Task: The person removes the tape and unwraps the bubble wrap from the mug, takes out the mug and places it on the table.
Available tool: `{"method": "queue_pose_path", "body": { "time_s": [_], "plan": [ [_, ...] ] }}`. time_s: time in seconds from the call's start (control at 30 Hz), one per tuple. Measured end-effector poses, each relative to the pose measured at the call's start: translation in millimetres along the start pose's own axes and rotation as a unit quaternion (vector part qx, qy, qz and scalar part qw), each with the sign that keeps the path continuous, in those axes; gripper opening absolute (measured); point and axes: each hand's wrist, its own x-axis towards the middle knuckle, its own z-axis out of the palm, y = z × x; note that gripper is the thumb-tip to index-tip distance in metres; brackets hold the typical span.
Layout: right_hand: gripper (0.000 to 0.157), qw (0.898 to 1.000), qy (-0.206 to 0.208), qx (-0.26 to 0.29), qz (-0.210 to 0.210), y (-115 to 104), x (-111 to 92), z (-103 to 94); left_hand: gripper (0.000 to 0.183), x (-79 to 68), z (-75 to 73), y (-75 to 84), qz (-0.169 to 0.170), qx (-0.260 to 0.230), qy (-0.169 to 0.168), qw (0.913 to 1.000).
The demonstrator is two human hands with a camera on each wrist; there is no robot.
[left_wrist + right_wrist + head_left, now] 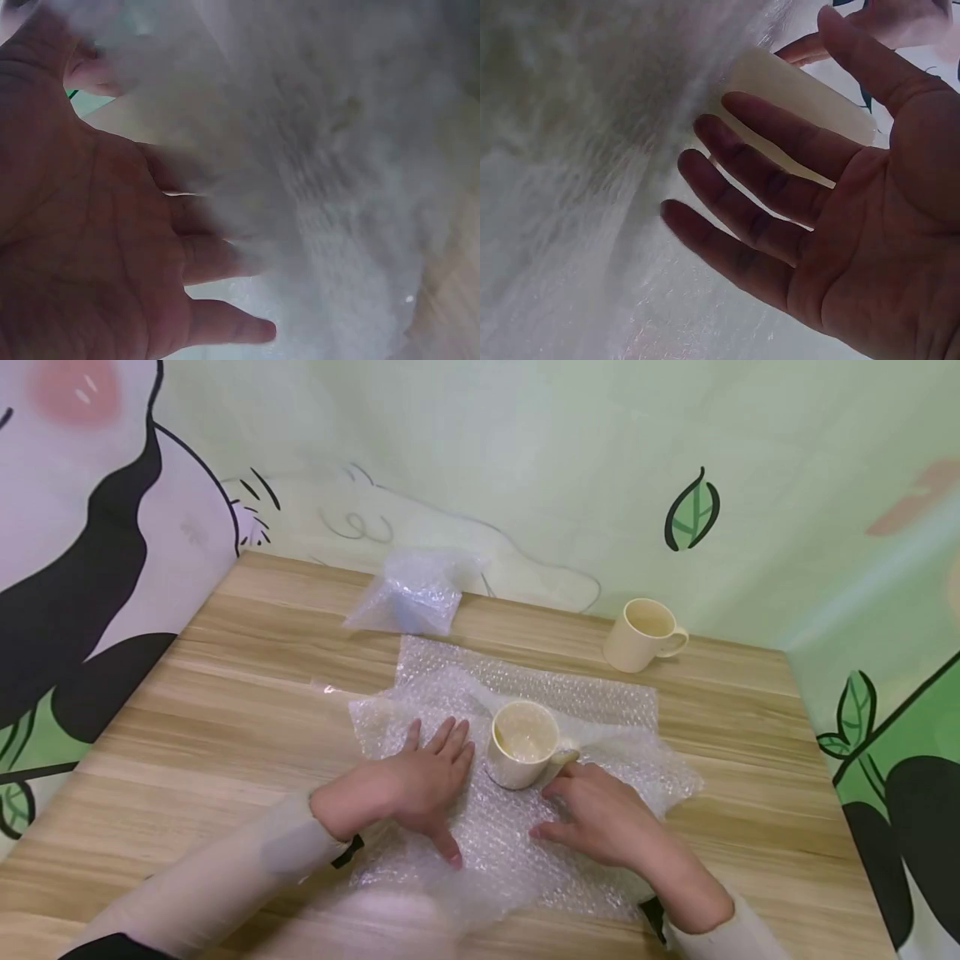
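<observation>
1 cream mug, upright on spread bubble wrap, clear wrap visible inside its mouth. Left hand on the wrap just beside it, fingers splayed, released; right hand near the handle, fingers loosely extended, released. Beyond: 1 second mug, upright on the wooden surface, back right; 1 bubble-wrap bundle, back, bluish contents showing through.

A cream cylindrical mug stands on clear plastic bubble wrap, hemmed in by the left grip at its left and the right grip by its handle; a gap between them opens on its near side. Bare light-wood surface gives passage left and right of the wrap. Behind, a clear bubble-wrapped bundle and a second cream mug are obstacles with room between, backed by the pale-green painted wall.
</observation>
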Motion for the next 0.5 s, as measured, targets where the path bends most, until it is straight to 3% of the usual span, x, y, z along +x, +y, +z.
{"method": "queue_pose_path", "body": {
  "time_s": [0.23, 0.5],
  "plan": [
    [0.052, 1.0, -0.023, 0.009, -0.019, 7.5, 4.5, -1.2, 0.161, 4.0, 5.7, 3.9, -0.032, 0.009, -0.025, 0.9992],
    [0.053, 0.997, -0.052, 0.037, -0.041, 18.0, 8.1, -6.3, 0.164, 2.6, 12.6, 9.2, -0.043, 0.003, -0.026, 0.9987]
  ]
}}
